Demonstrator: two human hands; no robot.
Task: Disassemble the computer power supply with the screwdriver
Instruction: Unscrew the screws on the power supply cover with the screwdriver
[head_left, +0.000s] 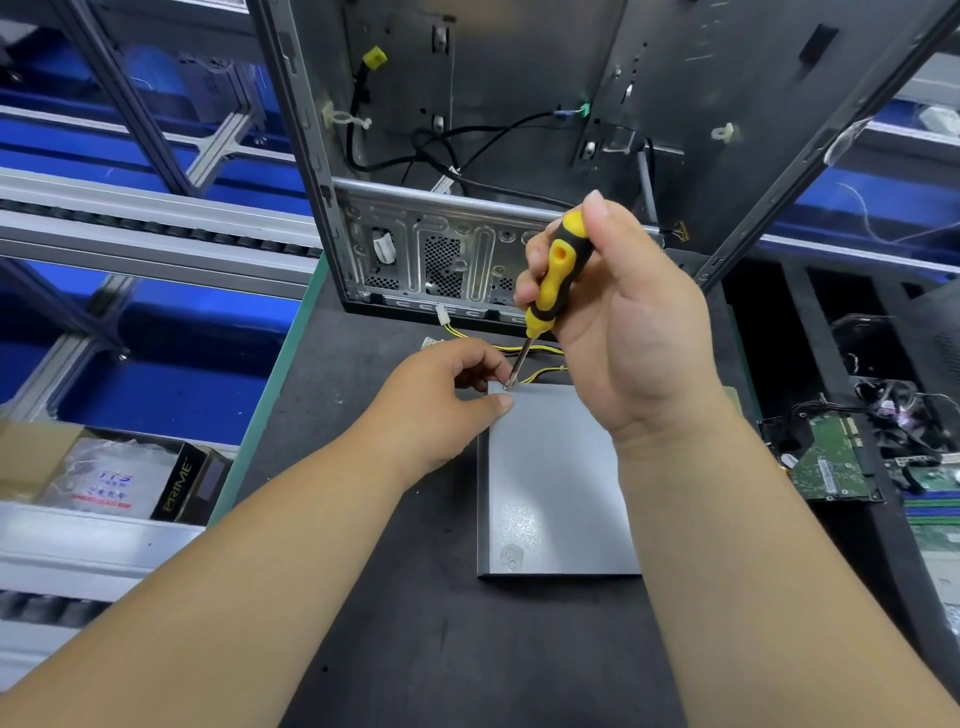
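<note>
— Starting nearest: what is seen of the hands?

— Two bare forearms are extended over a dark mat (405, 649). The left hand (441, 400) is curled, with thumb and fingertips brought together at the far left corner of the power supply (550, 483); the thumb is laid on the top plate, right beside the screwdriver tip. Whether a screw is pinched between the fingers cannot be told.

— And the right hand?

— The right hand (618, 312) is closed around the yellow-and-black handle of the screwdriver (556, 275), fingers wrapped, thumb raised along the handle's top. The tool is held steeply tilted, its shaft angled down and left, the tip set on that same far left corner.

— How is the power supply presented?

— It is laid flat on the mat, between the forearms, as a plain grey metal box with a lightly textured top and a small stamped mark near its close edge. Yellow and black wires (540, 358) are seen leaving its far end, ending in white connectors.

— Farther away?

— An open computer case (467, 156) is stood upright behind it, with black cables inside. Green circuit boards (831, 467) are lying to the right, and a cardboard box (109, 473) with bagged items is placed to the left.
</note>
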